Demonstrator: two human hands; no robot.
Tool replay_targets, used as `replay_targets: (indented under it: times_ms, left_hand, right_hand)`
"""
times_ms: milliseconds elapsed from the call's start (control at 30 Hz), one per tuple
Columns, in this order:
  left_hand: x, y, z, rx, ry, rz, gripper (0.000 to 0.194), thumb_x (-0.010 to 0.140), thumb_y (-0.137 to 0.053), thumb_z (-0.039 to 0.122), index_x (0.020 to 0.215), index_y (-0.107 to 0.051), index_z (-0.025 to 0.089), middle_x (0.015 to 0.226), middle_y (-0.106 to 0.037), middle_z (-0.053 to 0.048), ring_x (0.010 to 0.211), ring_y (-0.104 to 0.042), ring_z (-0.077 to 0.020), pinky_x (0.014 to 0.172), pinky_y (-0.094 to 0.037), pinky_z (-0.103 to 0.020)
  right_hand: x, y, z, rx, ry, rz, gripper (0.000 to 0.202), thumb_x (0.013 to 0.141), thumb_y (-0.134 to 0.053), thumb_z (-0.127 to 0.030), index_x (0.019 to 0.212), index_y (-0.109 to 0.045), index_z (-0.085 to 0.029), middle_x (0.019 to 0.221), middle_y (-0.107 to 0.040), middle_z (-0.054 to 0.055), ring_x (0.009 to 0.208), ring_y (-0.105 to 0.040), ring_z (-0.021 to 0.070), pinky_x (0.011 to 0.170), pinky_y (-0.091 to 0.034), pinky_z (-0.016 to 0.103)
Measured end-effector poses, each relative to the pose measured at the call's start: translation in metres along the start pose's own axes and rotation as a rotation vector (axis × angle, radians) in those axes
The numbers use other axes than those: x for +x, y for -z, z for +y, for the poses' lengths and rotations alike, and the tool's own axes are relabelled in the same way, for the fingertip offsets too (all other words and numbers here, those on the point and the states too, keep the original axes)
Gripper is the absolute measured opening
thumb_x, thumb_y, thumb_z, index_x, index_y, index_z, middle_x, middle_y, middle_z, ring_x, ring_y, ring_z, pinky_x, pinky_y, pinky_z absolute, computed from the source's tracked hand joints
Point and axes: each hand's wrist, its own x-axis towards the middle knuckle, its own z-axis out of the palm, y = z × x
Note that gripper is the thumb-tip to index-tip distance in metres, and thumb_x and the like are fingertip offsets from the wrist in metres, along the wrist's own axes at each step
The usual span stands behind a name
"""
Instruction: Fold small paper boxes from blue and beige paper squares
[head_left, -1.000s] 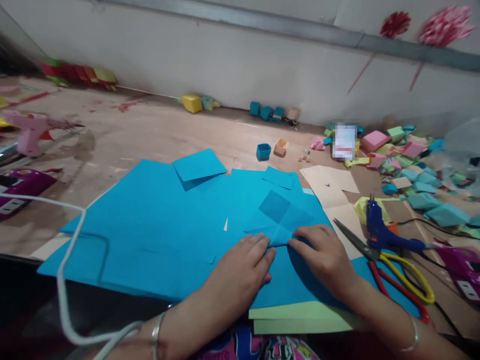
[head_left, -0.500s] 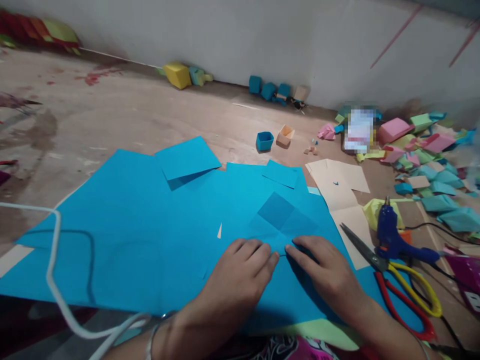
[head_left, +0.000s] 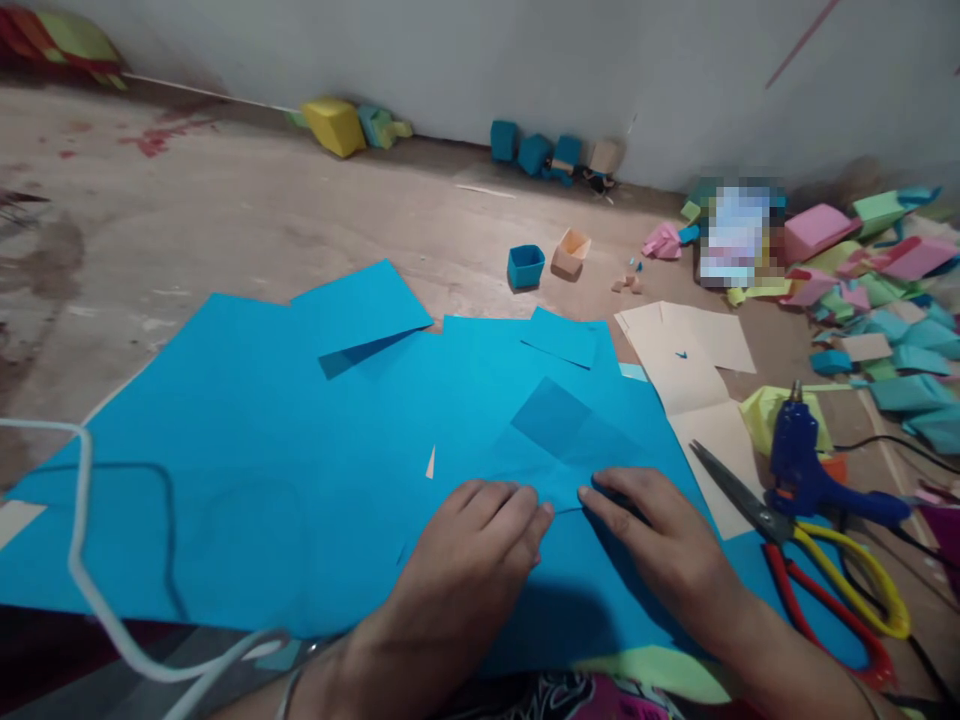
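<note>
A brown tabletop (head_left: 247,215), scuffed and marked with red stains (head_left: 154,140) toward its far left, carries large, overlapping blue paper sheets (head_left: 225,430) across its near side. Cream paper (head_left: 679,350) lies at their right edge. Beyond the sheets stand a small open blue paper box (head_left: 526,268) and, just beside it, an open peach paper box (head_left: 568,262), with peach paper scraps (head_left: 628,285) to their right. Along the wall (head_left: 420,60) sit a yellow paper block (head_left: 335,128) and a row of three blue paper blocks (head_left: 534,154) ending in a peach piece (head_left: 604,156). Pink, green and blue paper pieces (head_left: 911,325) lie heaped at the right.
</note>
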Motion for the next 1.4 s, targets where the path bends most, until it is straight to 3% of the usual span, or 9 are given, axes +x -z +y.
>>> replay_targets:
  times_ms: [400, 633, 833, 1033, 1200, 1400]
  left_hand:
    - [-0.001, -0.001, -0.001, 0.024, -0.023, 0.014, 0.019, 0.093, -0.053, 0.019, 0.109, -0.063, 0.017, 0.1, -0.068, -0.004, 0.084, -0.06, -0.0202, 0.074, -0.045, -0.035]
    - [0.005, 0.004, 0.003, 0.073, -0.021, -0.057, 0.018, 0.089, -0.062, 0.029, 0.102, -0.065, 0.018, 0.098, -0.067, -0.003, 0.085, -0.06, -0.0203, 0.073, -0.045, -0.035]
    - [0.011, 0.008, 0.009, 0.125, -0.011, -0.141, 0.039, 0.09, -0.061, 0.041, 0.118, -0.062, 0.015, 0.102, -0.067, -0.006, 0.085, -0.058, -0.0206, 0.075, -0.045, -0.037]
    - [0.011, 0.005, 0.01, 0.135, -0.002, -0.119, 0.055, 0.086, -0.067, 0.043, 0.131, -0.055, 0.015, 0.105, -0.066, -0.003, 0.083, -0.056, -0.0196, 0.072, -0.044, -0.039]
    - [0.011, 0.002, 0.013, 0.167, 0.0, -0.099, 0.054, 0.083, -0.07, 0.042, 0.127, -0.059, 0.013, 0.102, -0.066, -0.003, 0.083, -0.055, -0.0204, 0.07, -0.045, -0.04]
    - [0.013, 0.002, 0.017, 0.19, 0.015, -0.089, 0.047, 0.083, -0.071, 0.036, 0.124, -0.062, 0.013, 0.103, -0.067, -0.004, 0.084, -0.056, -0.0208, 0.071, -0.047, -0.039]
  right_hand:
    - [0.0, -0.002, -0.002, -0.009, -0.022, -0.014, 0.04, 0.094, -0.05, -0.013, 0.133, -0.055, -0.014, 0.11, -0.064, 0.016, 0.104, -0.058, 0.025, 0.085, -0.053, 0.041]
    - [-0.002, -0.001, -0.002, -0.034, 0.003, -0.043, 0.038, 0.096, -0.047, -0.013, 0.133, -0.055, -0.011, 0.112, -0.064, 0.017, 0.107, -0.056, 0.0263, 0.088, -0.052, 0.043]
    - [-0.001, 0.001, -0.004, -0.067, 0.022, -0.04, 0.036, 0.097, -0.042, -0.015, 0.129, -0.058, -0.01, 0.114, -0.063, 0.017, 0.108, -0.056, 0.0267, 0.089, -0.051, 0.043]
    - [0.0, 0.002, -0.005, -0.081, 0.022, -0.056, 0.037, 0.096, -0.043, -0.015, 0.13, -0.056, -0.01, 0.113, -0.064, 0.018, 0.107, -0.056, 0.0266, 0.089, -0.051, 0.043]
    - [0.003, 0.007, -0.013, -0.263, 0.091, -0.05, 0.037, 0.093, -0.042, -0.011, 0.127, -0.058, -0.009, 0.113, -0.065, 0.017, 0.103, -0.054, 0.0282, 0.085, -0.046, 0.044]
    - [-0.002, 0.014, -0.016, -0.424, 0.072, -0.136, 0.043, 0.091, -0.04, -0.008, 0.13, -0.058, -0.012, 0.096, -0.066, 0.013, 0.089, -0.051, 0.0276, 0.084, -0.037, 0.048]
